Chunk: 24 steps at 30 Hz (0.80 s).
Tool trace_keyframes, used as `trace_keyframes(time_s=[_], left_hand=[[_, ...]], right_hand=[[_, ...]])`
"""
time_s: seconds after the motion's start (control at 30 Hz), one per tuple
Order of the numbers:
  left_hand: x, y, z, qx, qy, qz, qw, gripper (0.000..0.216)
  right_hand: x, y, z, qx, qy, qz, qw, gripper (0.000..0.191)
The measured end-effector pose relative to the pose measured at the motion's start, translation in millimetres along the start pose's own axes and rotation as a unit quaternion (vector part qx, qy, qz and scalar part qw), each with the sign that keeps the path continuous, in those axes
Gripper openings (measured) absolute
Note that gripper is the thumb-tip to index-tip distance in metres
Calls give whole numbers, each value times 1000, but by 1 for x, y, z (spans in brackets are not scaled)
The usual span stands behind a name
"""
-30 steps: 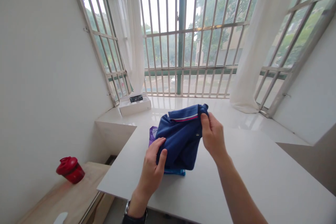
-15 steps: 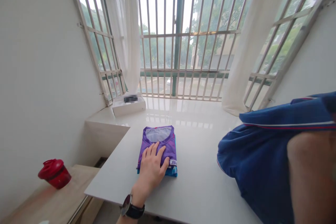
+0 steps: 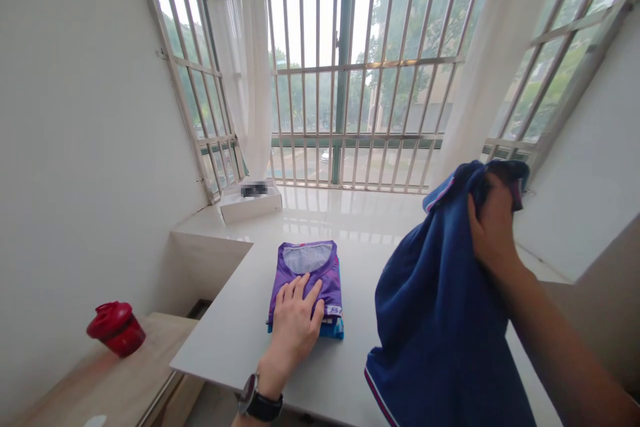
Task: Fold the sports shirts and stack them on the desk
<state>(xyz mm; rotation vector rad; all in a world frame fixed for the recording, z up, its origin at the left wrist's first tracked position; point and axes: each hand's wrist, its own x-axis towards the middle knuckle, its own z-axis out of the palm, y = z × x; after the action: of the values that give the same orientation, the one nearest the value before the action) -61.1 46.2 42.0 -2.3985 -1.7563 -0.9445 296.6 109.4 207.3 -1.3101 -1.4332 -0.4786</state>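
My left hand (image 3: 299,310) lies with fingers spread on a folded purple shirt (image 3: 305,267), whose grey neckline faces the window. Bright blue fabric (image 3: 333,329) shows beneath the purple shirt, so the two form a small stack. A black watch is on my left wrist. On the right, my right hand (image 3: 495,223) is raised and grips a navy blue polo shirt (image 3: 435,320) near its collar. The polo hangs loosely, its lower part over the white surface, with red and white trim along its edges. Some of my right fingers are hidden in the cloth.
The white tabletop (image 3: 225,327) runs back to a barred window with white curtains. A white open box (image 3: 253,207) sits at the back left, its contents blurred. Lower left, a red lidded container (image 3: 117,330) stands on a brown surface (image 3: 65,387).
My right hand has come into view from behind the cloth, moving the navy polo leftward over the table, where it now hangs down. My left hand stays on the purple shirt.
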Motion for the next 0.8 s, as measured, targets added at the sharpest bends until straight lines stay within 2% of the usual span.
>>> trace_keyframes(time_s=[0.03,0.1,0.2,0.27,0.3,0.4,0.57,0.67,0.73,0.8], left_hand=[[1,0,0,-3,1,-2,1000,40],[2,1,-2,0,-3,-12,1000,40],[4,6,-8,12,-29,-45,998,40],[9,9,-16,9,-61,-63,996,40],[12,9,-21,5,-80,-68,994,39],[30,5,-32,8,-116,-66,991,39],[62,1,-40,81,-156,-85,981,35],[65,26,-47,44,-168,-72,982,22],[60,56,-52,-58,-137,-19,989,23],[51,88,-54,-186,-110,49,975,24]], right_hand=[[-17,5,17,-19,-48,-4,999,64],[-63,21,52,-72,-164,45,983,69],[-143,50,93,-147,-355,103,917,67],[-185,66,107,-161,-446,83,877,63],[-200,71,110,-160,-466,62,868,61],[-219,80,111,-151,-471,36,869,58],[-214,84,106,-85,-430,49,897,52],[-211,84,102,-1,-372,69,926,42],[-206,79,97,74,-318,81,942,36],[-197,71,90,165,-285,108,938,33]])
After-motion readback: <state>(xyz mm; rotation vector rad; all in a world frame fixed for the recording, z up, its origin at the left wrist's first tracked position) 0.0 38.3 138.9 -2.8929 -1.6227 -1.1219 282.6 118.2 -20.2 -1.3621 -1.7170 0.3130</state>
